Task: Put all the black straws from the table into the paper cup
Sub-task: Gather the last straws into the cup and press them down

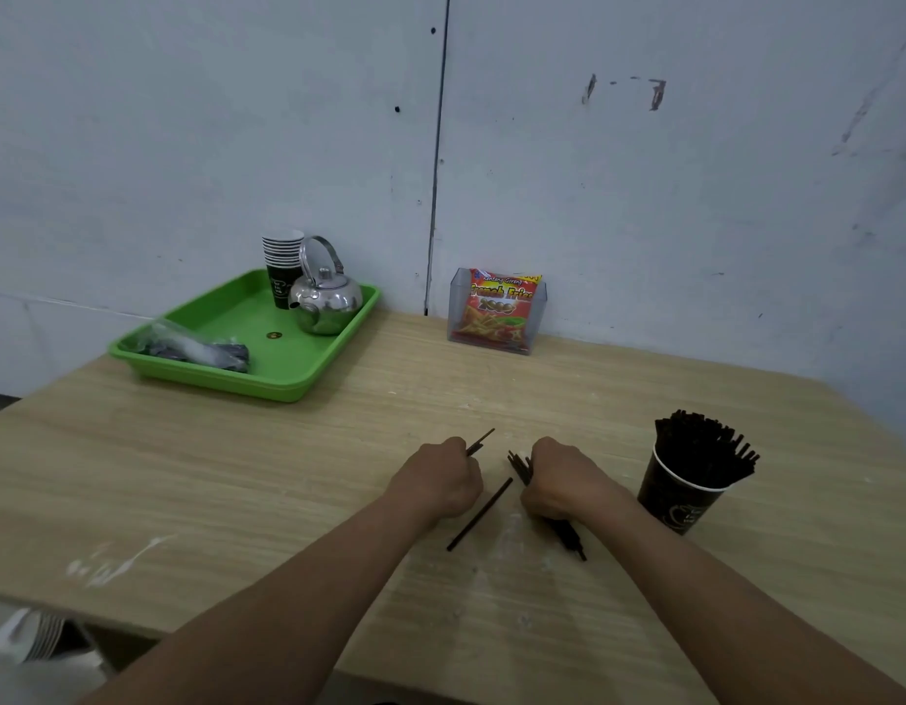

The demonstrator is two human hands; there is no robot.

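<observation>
- Pale wood-grain table with white smears on it. Behind it is a grey-white panel wall with one vertical seam.
- Far left of the paper cup, at the back, is a green tray. It holds a cup stack, a steel kettle and a plastic bag. None of these are task items.
- Back of the table, left of the cup: snack packet in a clear holder against the wall.
- My left hand is well left of the cup, fingers curled round the held straws. Only the tips poke out. One or two, can't tell the count.
- Loose straw lies flat and diagonal on the table between my hands, left of the cup. It looks clear of both.
- My right hand, just left of the cup, is a fist clamped on a bundle of black straws. Ends stick out both sides of the fist.
- The cup stands upright on the right, packed with cup straws that fan over the rim.
- Handling, my read:
  - The straws are light, thin and smooth. They'll roll and slip, and kink if squeezed hard.
  - Grip the bundle mid-length, firm but not crushing.
  - The loose one lies flat, so pinch it at one end.
- The cup looks light and top-heavy with that load, so it could tip when more go in.
</observation>
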